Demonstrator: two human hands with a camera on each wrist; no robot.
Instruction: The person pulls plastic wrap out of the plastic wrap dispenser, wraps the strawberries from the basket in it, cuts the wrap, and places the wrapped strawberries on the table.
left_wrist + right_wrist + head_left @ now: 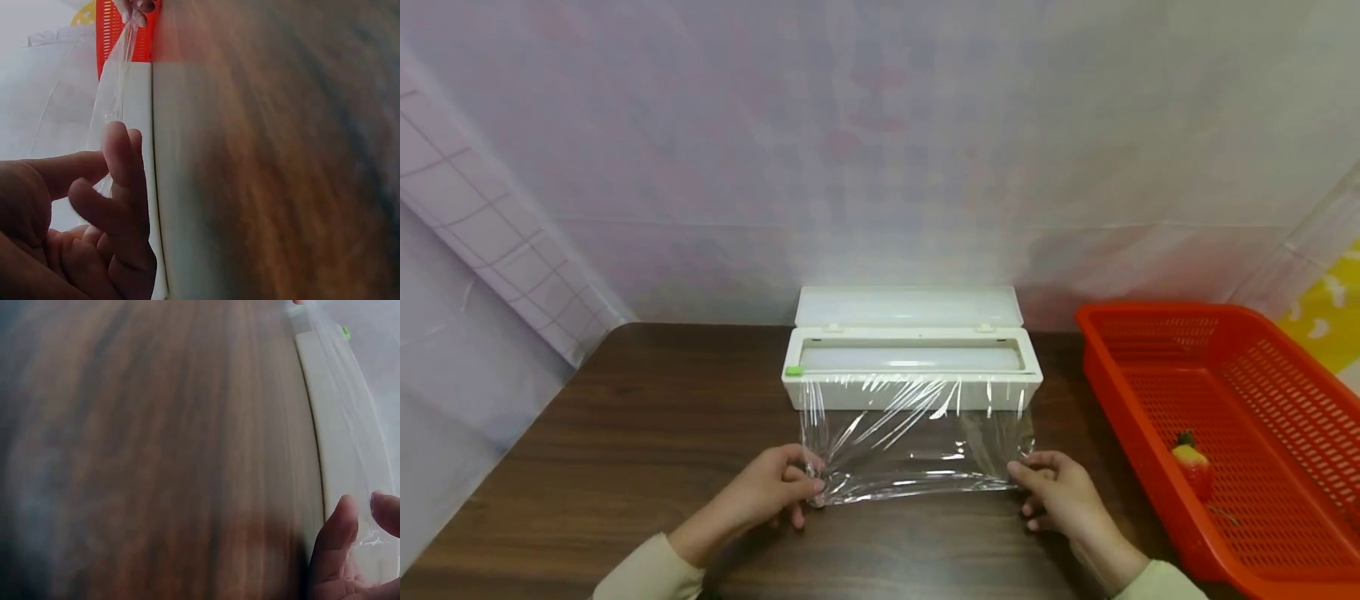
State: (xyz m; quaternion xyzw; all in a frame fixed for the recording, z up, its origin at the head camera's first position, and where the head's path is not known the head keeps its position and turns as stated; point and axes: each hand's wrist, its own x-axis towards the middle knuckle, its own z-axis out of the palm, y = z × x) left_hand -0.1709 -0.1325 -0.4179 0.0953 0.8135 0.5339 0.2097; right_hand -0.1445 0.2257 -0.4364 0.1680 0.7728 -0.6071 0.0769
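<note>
Clear plastic wrap (917, 437) spans from the white dispenser box's (910, 332) front edge toward the person over the tabletop (647, 433), its near edge roughly parallel to the box's long axis. The left hand (767, 492) pinches the left near corner, the right hand (1063, 496) the right.

Head view: soft, even light; white streaks of glare on film (917, 437), bright highlight on roll (910, 359), dull sheen on table (917, 550), soft shadow under left hand (775, 485). Left wrist view: dim; left hand in shade, pale glow at left, table smeared by blur. Right wrist view: hazy, table grain out of focus, edge of box (328, 412) bowed; light perhaps from overhead, hard to tell.
</note>
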